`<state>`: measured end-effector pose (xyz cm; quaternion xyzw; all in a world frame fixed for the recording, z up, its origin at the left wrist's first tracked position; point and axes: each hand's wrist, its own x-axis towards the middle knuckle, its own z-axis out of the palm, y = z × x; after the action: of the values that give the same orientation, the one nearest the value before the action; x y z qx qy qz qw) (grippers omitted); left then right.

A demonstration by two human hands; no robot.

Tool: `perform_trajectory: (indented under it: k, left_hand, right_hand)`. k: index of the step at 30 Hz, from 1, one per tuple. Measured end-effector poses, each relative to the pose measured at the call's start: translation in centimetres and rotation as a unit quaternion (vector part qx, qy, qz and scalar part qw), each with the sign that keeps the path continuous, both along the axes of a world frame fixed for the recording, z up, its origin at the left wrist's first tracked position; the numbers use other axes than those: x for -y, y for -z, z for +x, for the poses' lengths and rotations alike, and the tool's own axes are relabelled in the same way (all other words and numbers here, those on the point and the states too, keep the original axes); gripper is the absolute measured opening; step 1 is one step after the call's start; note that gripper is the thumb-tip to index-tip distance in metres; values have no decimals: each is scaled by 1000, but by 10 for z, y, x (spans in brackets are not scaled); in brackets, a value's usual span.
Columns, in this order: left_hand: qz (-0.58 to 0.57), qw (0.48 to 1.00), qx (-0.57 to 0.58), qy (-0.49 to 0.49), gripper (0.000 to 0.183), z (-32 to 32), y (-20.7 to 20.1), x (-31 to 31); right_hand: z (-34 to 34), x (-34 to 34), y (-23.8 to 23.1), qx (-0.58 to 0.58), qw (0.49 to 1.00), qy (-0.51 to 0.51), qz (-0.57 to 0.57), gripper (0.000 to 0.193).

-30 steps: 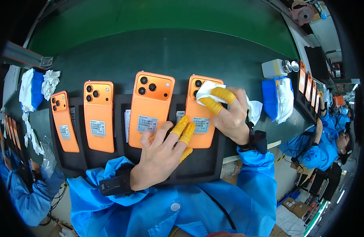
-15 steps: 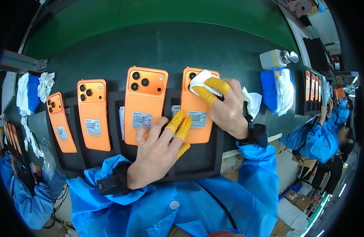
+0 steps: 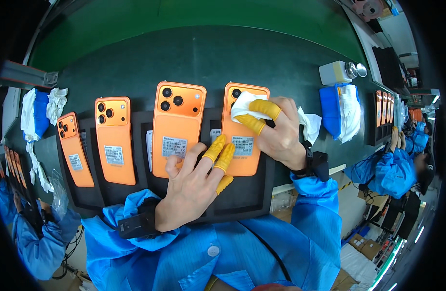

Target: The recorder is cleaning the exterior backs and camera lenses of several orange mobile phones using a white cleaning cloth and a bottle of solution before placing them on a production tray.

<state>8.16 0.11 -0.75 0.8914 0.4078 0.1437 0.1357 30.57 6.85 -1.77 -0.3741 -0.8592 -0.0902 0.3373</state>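
Observation:
Wrapped in yellow finger cots, the fingers of my right hand [image 3: 282,133] pinch a white cloth [image 3: 245,104] and press it on the back of the rightmost orange smartphone [image 3: 240,167], just below its camera area. My left hand [image 3: 189,189] has its fingers spread, with yellow-cotted fingertips resting at that phone's lower left edge. Its other fingers overlap the bottom of a second orange smartphone [image 3: 177,126]. Two more orange smartphones, one [image 3: 117,165] beside it and one [image 3: 82,167] at the far left, lie back up. All rest in a black tray [image 3: 242,213].
A blue bin [image 3: 330,114] with white cloths stands right, below a pump bottle [image 3: 335,72]. Another cloth [image 3: 310,127] lies beside my right hand. Left are a blue bin [image 3: 40,114], crumpled cloths [image 3: 56,104] and clear plastic [image 3: 60,199]. Co-workers in blue sit on both sides.
The right hand and cloth have shifted slightly down and left on the rightmost phone, exposing more of its camera area. My left hand has barely moved.

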Motion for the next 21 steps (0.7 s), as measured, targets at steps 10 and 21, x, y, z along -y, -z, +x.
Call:
perform_trajectory:
  k: [10, 21]
  left_hand:
    - [1, 1000, -5, 5, 48, 0, -1, 0]
    - [-3, 1000, -9, 6, 48, 0, -3, 0]
  right_hand:
    - [-1, -15, 0, -19, 998, 61, 11, 29]
    - [-3, -12, 1, -9, 998, 65, 19, 29]
